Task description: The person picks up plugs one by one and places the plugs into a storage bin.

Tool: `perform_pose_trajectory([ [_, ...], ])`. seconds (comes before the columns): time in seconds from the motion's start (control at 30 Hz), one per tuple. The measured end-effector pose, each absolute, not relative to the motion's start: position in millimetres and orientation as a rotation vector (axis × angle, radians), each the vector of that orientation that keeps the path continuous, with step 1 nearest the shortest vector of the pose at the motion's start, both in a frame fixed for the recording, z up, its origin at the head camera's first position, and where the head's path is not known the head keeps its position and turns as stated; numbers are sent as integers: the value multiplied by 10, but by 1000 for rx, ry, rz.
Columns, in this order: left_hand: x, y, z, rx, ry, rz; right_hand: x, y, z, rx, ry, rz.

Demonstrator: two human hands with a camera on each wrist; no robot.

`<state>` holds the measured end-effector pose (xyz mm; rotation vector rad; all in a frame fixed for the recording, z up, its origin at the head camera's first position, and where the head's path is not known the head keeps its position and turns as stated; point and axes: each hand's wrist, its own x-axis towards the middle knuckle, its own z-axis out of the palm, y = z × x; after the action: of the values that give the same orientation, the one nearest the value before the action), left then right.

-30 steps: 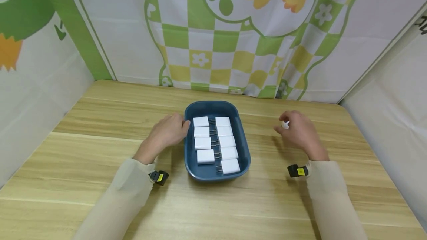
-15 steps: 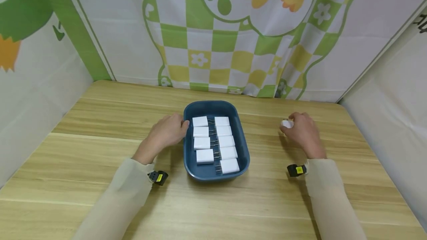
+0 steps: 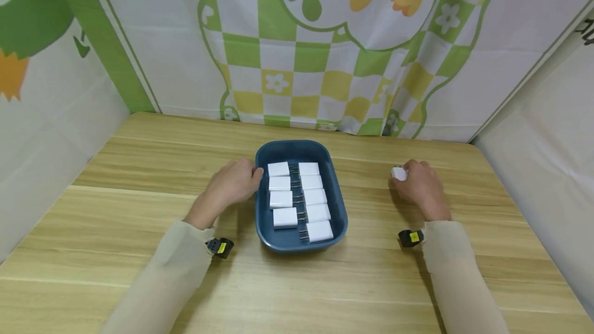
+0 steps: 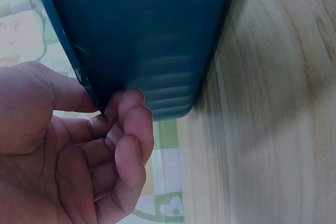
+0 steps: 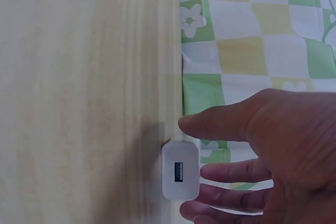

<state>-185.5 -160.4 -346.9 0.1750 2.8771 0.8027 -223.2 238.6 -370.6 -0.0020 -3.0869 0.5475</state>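
Note:
My left hand (image 3: 232,182) holds the left rim of a dark blue plastic tray (image 3: 278,236). In the left wrist view its thumb hooks over the edge and the fingers (image 4: 134,129) curl beneath it. White USB wall chargers (image 3: 315,196) lie in two columns inside the tray, prongs facing the middle. Right of the tray, a single charger (image 3: 399,173) lies on the table, prongs toward the back. Its USB port faces the camera in the right wrist view. Beside it is my right hand (image 3: 419,184), with a small gap between thumb (image 5: 215,123) and charger and loosely extended fingers alongside.
A wood-grain table (image 3: 153,267) carries everything. A checked, flowered curtain (image 3: 315,66) hangs along its back edge, and pale cloth walls (image 3: 547,133) stand at the sides. Each wrist wears a small black camera (image 3: 410,237).
My right hand has lowered the charger onto the table, its prongs now showing at the back, and its fingers have drawn slightly back. The left hand and tray have stayed in place.

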Motion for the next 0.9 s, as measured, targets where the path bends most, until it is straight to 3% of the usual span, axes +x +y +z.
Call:
perform_pose_trajectory([
  [0.9, -1843, -1601, -3458, 170, 2880, 798, -2230, 2356, -3661, 60, -3158, 538],
])
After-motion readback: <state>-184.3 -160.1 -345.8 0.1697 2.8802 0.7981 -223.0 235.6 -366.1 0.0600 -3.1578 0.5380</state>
